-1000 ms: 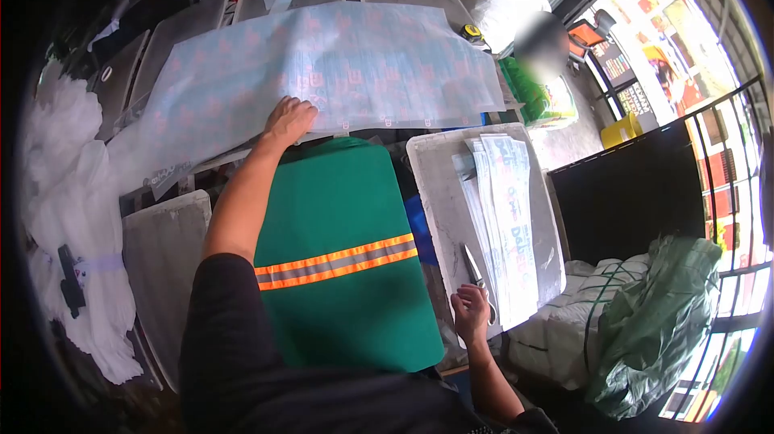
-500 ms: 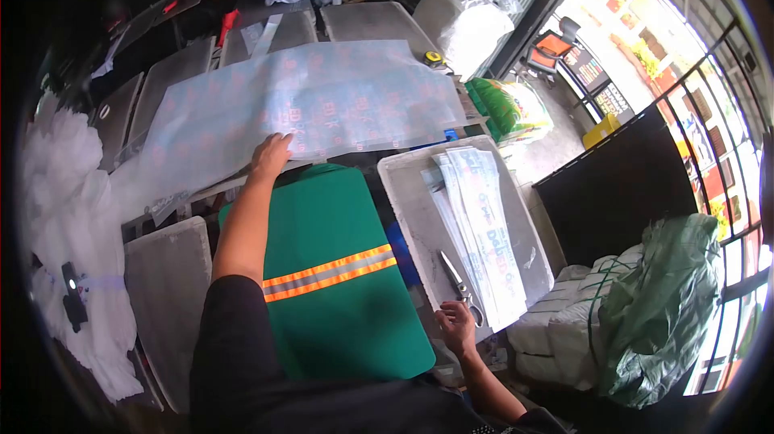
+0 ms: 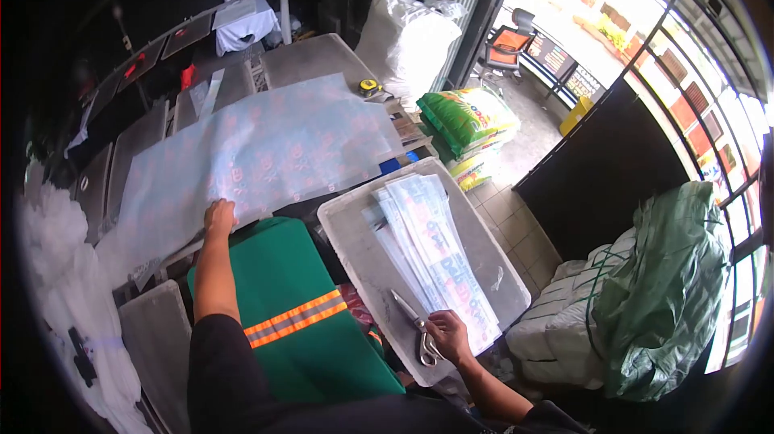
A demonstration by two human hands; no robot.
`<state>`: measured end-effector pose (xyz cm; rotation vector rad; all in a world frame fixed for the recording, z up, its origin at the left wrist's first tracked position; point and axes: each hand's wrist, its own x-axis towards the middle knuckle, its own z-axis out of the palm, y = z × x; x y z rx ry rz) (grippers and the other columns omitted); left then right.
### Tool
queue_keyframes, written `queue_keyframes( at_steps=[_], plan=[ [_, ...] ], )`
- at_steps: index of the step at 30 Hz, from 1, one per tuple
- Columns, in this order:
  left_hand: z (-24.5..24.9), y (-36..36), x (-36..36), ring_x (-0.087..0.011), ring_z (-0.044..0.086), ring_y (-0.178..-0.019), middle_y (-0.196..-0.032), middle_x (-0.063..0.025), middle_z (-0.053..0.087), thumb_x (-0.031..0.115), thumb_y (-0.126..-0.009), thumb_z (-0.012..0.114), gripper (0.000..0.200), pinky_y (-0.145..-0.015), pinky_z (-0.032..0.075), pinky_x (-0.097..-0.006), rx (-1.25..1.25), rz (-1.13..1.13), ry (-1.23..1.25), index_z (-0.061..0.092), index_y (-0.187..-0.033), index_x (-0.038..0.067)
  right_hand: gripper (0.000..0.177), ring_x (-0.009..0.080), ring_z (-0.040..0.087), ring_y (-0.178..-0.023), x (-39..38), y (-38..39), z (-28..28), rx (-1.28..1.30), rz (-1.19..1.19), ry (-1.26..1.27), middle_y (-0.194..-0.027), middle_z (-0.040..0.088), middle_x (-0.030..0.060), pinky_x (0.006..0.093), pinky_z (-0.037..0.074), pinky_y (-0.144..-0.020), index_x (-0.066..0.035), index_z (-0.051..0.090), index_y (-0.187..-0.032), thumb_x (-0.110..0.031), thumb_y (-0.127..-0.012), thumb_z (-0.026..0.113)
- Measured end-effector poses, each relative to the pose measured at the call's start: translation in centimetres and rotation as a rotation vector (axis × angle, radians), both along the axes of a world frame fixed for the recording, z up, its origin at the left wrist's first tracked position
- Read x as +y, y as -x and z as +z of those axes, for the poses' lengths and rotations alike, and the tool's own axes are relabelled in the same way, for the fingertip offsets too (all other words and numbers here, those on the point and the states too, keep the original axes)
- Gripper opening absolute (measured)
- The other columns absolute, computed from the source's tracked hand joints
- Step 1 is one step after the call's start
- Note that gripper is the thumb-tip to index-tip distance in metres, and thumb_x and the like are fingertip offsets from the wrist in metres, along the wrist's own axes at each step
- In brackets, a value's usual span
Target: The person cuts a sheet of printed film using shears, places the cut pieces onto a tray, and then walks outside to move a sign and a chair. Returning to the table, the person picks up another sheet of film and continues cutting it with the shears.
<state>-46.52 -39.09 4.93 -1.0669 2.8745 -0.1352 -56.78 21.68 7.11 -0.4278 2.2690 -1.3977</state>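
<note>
My left hand (image 3: pixel 219 216) rests at the near edge of a wide translucent printed sheet (image 3: pixel 266 139), its fingers curled in at the edge; whether they pinch it is hard to tell. On the grey board (image 3: pixel 343 220) at the centre right lies a stack of printed strips (image 3: pixel 439 252). Beside the strips, metal scissors (image 3: pixel 409 311) point away from me. My right hand (image 3: pixel 447 331) is by the scissors' handles and the strips' near end, fingers bent; any grip is unclear. A green panel (image 3: pixel 274 264) with an orange and silver band (image 3: pixel 294 319) lies between my arms.
A yellow tape measure (image 3: pixel 368 87) sits beyond the sheet. White plastic (image 3: pixel 64 289) hangs at the left. Green and white sacks (image 3: pixel 468 119) stand past the boards, with a white sack (image 3: pixel 411 39) behind. Wrapped bundles (image 3: pixel 556 329) and green plastic (image 3: pixel 665 297) are at the right.
The view has turned to the right, so the boards and sheet appear further left. My right hand has moved over the board, closer to the strips and scissor handles. My left hand stays at the sheet's edge.
</note>
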Motion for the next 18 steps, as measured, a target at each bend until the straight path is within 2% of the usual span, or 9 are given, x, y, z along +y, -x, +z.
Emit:
queue_keyframes(
  at_steps=[4,7,8,10,11,13,14,16,18],
  plan=[
    [0.3,0.3,0.2,-0.0351,0.065,-0.096,-0.098,-0.0149,0.067,0.017,-0.073,0.076,0.027,-0.083,0.051,-0.0461,-0.026,0.041,0.019,0.069,-0.098,0.008,0.018,0.0234,0.069,-0.088,-0.7,2.6,0.0,-0.002,0.027,0.002,-0.097,0.064,0.0127,0.0334,0.056,-0.077,0.000,0.065,-0.098,-0.014,-0.087,0.068],
    [0.0,0.5,0.3,-0.0352,0.067,-0.087,-0.093,-0.0169,0.069,0.016,-0.083,0.065,0.019,-0.083,0.051,-0.0454,-0.041,0.099,-0.070,0.070,-0.100,0.010,0.017,0.0217,0.069,-0.088,-1.2,3.7,-0.9,-0.018,0.034,0.018,-0.097,0.065,0.0116,0.0325,0.055,-0.077,0.000,0.064,-0.097,-0.012,-0.087,0.069],
    [0.0,0.4,0.3,-0.0352,0.067,-0.087,-0.093,-0.0169,0.069,0.016,-0.083,0.065,0.019,-0.083,0.051,-0.0454,-0.047,0.102,-0.067,0.070,-0.100,0.010,0.015,0.0199,0.068,-0.087,-1.4,4.0,-1.2,-0.019,0.033,0.032,-0.097,0.065,0.0104,0.0318,0.055,-0.077,0.000,0.064,-0.096,-0.011,-0.087,0.069],
    [0.5,0.4,0.2,-0.0350,0.066,-0.093,-0.098,-0.0171,0.068,0.017,-0.083,0.065,0.017,-0.084,0.051,-0.0449,-0.198,0.140,-0.127,0.071,-0.097,0.009,0.015,0.0197,0.068,-0.087,-2.2,4.4,-1.4,-0.035,0.035,0.047,-0.097,0.065,0.0102,0.0317,0.055,-0.078,0.000,0.064,-0.096,-0.011,-0.087,0.069],
    [0.7,0.3,0.3,-0.0350,0.066,-0.093,-0.098,-0.0171,0.068,0.017,-0.083,0.065,0.017,-0.084,0.051,-0.0449,-0.203,0.141,-0.121,0.071,-0.097,0.009,0.015,0.0195,0.068,-0.087,-2.6,4.6,-1.4,-0.046,0.032,0.057,-0.097,0.065,0.0100,0.0315,0.054,-0.078,0.000,0.064,-0.096,-0.011,-0.087,0.069],
    [1.4,0.5,1.3,-0.0338,0.058,-0.113,-0.118,-0.0169,0.063,0.024,-0.086,0.064,0.026,-0.092,0.048,-0.0448,-0.135,0.103,-0.152,0.067,-0.108,0.009,0.015,0.0195,0.068,-0.088,-3.4,4.8,-1.3,-0.054,0.040,0.076,-0.096,0.065,0.0099,0.0316,0.054,-0.078,-0.001,0.064,-0.096,-0.011,-0.087,0.069],
    [1.3,0.7,1.6,-0.0338,0.058,-0.113,-0.118,-0.0169,0.063,0.024,-0.086,0.064,0.026,-0.092,0.048,-0.0448,-0.140,0.108,-0.151,0.067,-0.108,0.009,0.015,0.0194,0.068,-0.088,-3.8,4.9,-1.2,-0.058,0.052,0.088,-0.096,0.064,0.0098,0.0317,0.054,-0.078,-0.001,0.064,-0.095,-0.011,-0.087,0.069],
    [0.7,0.6,2.6,-0.0336,0.051,-0.123,-0.132,-0.0165,0.055,0.028,-0.088,0.063,0.042,-0.098,0.045,-0.0443,0.238,0.078,-0.152,0.058,-0.125,0.010,0.015,0.0195,0.067,-0.088,-4.4,5.0,-1.5,-0.057,0.063,0.072,-0.096,0.064,0.0097,0.0317,0.054,-0.078,-0.001,0.064,-0.095,-0.012,-0.087,0.069],
    [0.3,1.0,3.0,-0.0331,0.047,-0.126,-0.137,-0.0158,0.051,0.030,-0.089,0.063,0.055,-0.101,0.043,-0.0435,0.271,-0.010,-0.173,0.046,-0.137,0.010,0.015,0.0195,0.067,-0.089,-5.0,4.8,-1.7,-0.056,0.089,0.051,-0.095,0.064,0.0096,0.0318,0.054,-0.078,-0.001,0.065,-0.094,-0.012,-0.087,0.070]
  ],
)
